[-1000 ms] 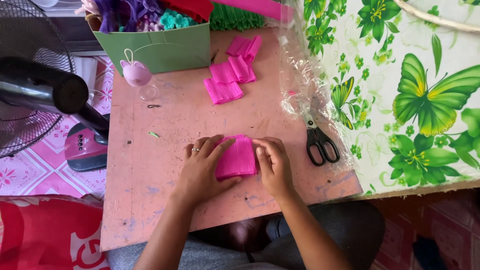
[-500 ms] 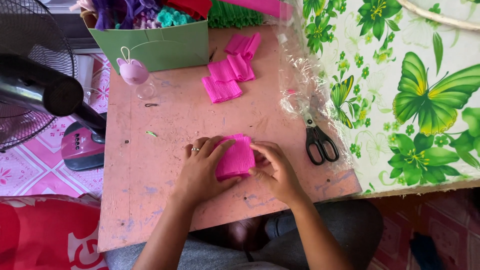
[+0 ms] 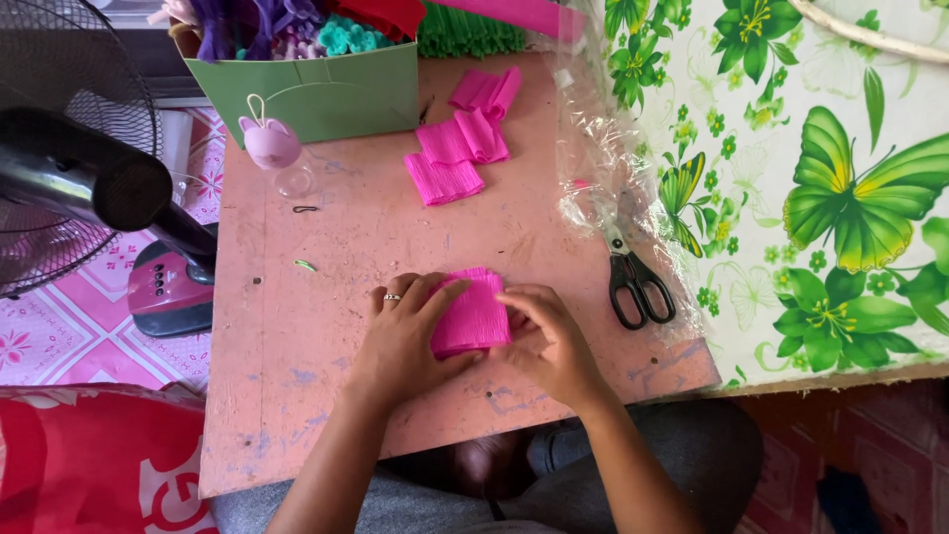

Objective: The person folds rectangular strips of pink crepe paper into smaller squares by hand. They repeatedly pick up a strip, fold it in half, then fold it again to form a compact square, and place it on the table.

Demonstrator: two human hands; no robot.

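Hands: both press on a folded piece of pink crepe paper (image 3: 473, 311) at the near middle of the pink board (image 3: 326, 297), the two hands close together with the paper between them.
Left hand (image 3: 405, 336): lies flat with fingers spread over the left part of the crepe paper, a ring on one finger, thumb under the paper's near edge; pressing on it rather than clenched.
Right hand (image 3: 549, 341): curls at the paper's right edge, fingertips pinching the fold against the board.
Crepe paper: ribbed, bright pink, roughly square, resting on the board just in front of the person's lap.
Spare pieces: a small stack of pink crepe pieces (image 3: 465, 143) lies toward the board's far edge, well apart from the hands.
Scissors (image 3: 638, 287): black-handled, shut, near the board's right edge, partly under a sheet of clear plastic wrap (image 3: 603, 148).
Green box (image 3: 321, 89): stands at the board's far left corner, filled with purple, teal and red craft material.
Small bottle (image 3: 275, 153): pink-topped, just in front of the green box.
Fan (image 3: 69, 168): black, stands off the board's left side.
Butterfly cloth (image 3: 830, 178): green-and-white, covers the surface to the board's right.
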